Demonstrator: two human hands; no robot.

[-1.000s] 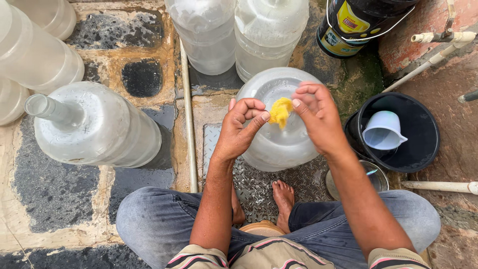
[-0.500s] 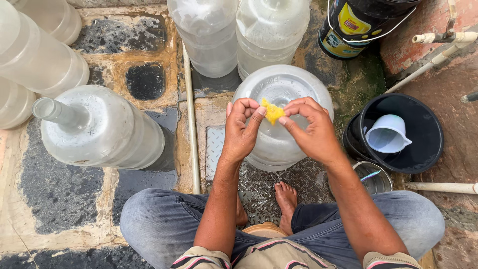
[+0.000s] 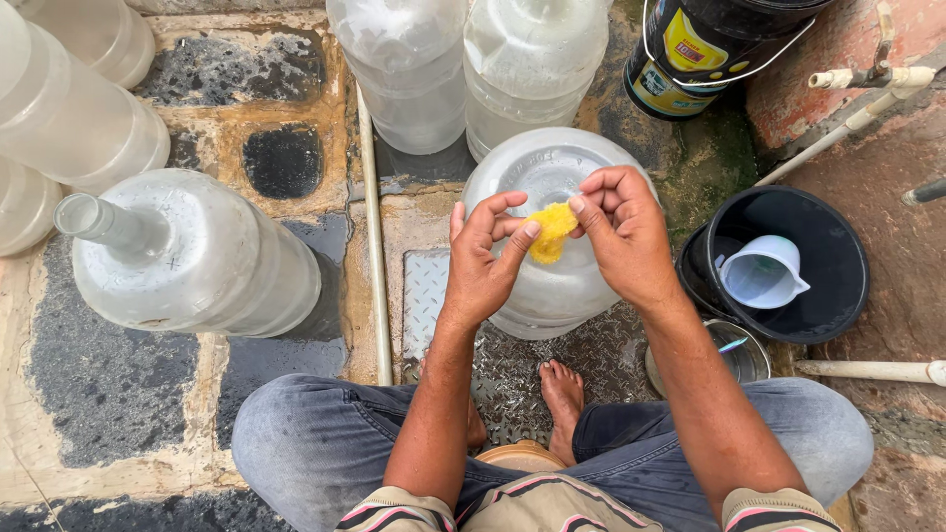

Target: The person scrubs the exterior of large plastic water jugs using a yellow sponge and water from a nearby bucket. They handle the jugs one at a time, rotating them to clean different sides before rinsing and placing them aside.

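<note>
While both hands (image 3: 483, 261) (image 3: 621, 236) pinch the yellow sponge (image 3: 549, 232) — long axis upright — grip clamped.

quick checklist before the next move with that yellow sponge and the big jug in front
1. Yellow sponge pinched between left hand and right hand: ok.
2. Big jug directly under the hands: ok.
3. Jug steady on the metal plate: cannot tell.
4. Sponge wet or soapy: cannot tell.
5. Black bucket with white scoop close on the right: ok.
6. Bare foot close to the jug's base: not ok.
</note>
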